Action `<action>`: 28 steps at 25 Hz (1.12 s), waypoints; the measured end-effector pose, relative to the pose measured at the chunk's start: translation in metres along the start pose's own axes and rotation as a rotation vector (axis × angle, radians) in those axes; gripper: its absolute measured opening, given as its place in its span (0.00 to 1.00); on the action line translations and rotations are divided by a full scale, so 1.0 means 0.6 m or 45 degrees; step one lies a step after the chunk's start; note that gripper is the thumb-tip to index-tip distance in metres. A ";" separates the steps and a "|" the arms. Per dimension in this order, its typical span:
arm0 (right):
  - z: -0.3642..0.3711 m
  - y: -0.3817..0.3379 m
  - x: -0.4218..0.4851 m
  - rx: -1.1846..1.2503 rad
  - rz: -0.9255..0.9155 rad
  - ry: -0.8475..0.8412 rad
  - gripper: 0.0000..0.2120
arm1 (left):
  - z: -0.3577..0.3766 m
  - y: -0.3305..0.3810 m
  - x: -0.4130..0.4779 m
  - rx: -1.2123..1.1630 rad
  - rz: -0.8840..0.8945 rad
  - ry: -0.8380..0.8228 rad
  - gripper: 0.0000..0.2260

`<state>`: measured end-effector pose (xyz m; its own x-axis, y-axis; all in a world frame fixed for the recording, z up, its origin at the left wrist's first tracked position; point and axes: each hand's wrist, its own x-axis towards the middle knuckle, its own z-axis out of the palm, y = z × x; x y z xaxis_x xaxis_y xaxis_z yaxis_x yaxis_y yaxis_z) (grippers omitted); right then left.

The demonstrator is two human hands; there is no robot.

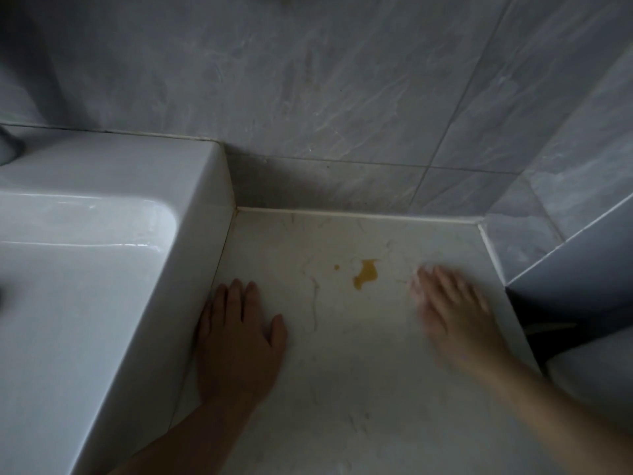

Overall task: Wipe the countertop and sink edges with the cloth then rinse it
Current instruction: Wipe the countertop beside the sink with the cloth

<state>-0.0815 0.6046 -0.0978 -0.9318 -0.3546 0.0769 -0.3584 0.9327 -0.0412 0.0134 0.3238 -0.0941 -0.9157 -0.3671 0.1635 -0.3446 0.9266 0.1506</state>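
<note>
Head view looks down on a white, faintly veined countertop set in a corner of grey marbled wall tiles. A white sink stands on the left, and its straight outer wall meets the countertop along a pale seam. A line of white sealant runs where the countertop meets the back wall.

Toward the back of the countertop lies a yellow spill, with a small yellow drop just to its left.

The left hand lies flat, palm down, on the countertop; its fingers are straight and close together, and its outer edge is right beside the sink wall. It holds nothing. The right hand is blurred – its fingers look spread and straight, with nothing in them, just right of the spill. Whether it touches the surface cannot be told.

Past the countertop's right edge is a dark gap – what is in it is unclear.
</note>
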 end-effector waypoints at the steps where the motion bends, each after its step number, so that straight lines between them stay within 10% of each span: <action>1: 0.003 -0.006 -0.037 0.020 -0.119 -0.042 0.30 | -0.001 0.000 0.000 -0.006 0.001 0.004 0.28; 8: -0.017 0.025 0.147 0.116 0.496 -0.080 0.26 | 0.001 0.000 0.001 -0.001 0.013 0.016 0.27; 14: -0.001 -0.024 -0.010 -0.027 -0.156 -0.006 0.31 | -0.001 0.000 0.001 -0.009 0.011 0.020 0.28; 18: -0.012 0.003 0.152 0.144 0.539 -0.024 0.26 | 0.000 0.001 0.001 -0.007 0.017 0.024 0.27; 25: -0.003 -0.113 0.017 0.032 -0.542 -0.018 0.25 | 0.007 -0.009 0.003 -0.034 0.037 0.065 0.24; 28: -0.006 -0.011 0.091 0.024 -0.013 0.002 0.26 | 0.011 -0.008 0.003 -0.022 0.039 0.082 0.23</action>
<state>-0.1295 0.5791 -0.0897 -0.9280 -0.3640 0.0792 -0.3689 0.9276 -0.0590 0.0118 0.3193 -0.1008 -0.9102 -0.3440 0.2308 -0.3128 0.9360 0.1614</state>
